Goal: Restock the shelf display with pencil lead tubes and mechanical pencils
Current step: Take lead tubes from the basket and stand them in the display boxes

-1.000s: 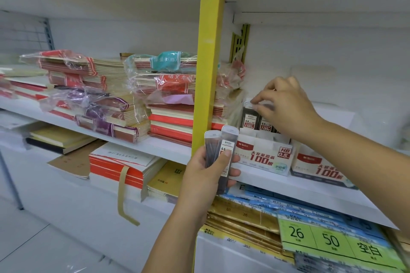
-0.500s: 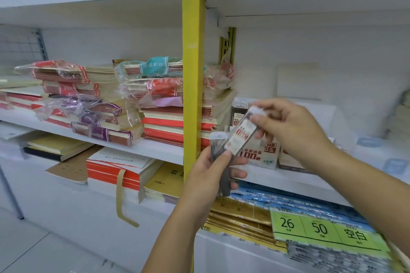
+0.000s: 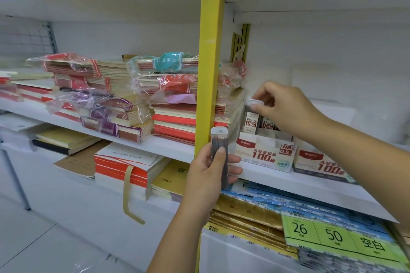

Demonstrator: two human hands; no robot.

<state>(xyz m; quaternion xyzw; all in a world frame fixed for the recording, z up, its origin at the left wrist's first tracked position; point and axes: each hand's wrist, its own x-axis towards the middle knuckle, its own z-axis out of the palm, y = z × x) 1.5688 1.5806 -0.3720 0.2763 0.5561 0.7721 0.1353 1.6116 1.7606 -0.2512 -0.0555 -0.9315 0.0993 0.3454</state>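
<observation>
My left hand (image 3: 208, 168) grips one dark lead tube with a white cap (image 3: 219, 139), held upright in front of the yellow shelf post. My right hand (image 3: 286, 108) pinches the white cap of another lead tube (image 3: 251, 117) and holds it upright over the left white display box (image 3: 264, 153) on the middle shelf. A further labelled tube (image 3: 267, 123) stands in that box beside it. A second display box (image 3: 319, 162) sits to the right, partly hidden by my right forearm. No mechanical pencils are visible.
The yellow post (image 3: 210, 62) divides the shelving. Stacks of wrapped notebooks (image 3: 168, 95) fill the shelf left of the boxes. Blue and gold packs and green price cards (image 3: 332, 235) lie on the shelf below. The white shelf edge (image 3: 299, 186) runs under the boxes.
My right hand took one tube from my left hand's pair and carried it up to the left display box. My left hand now holds a single tube.
</observation>
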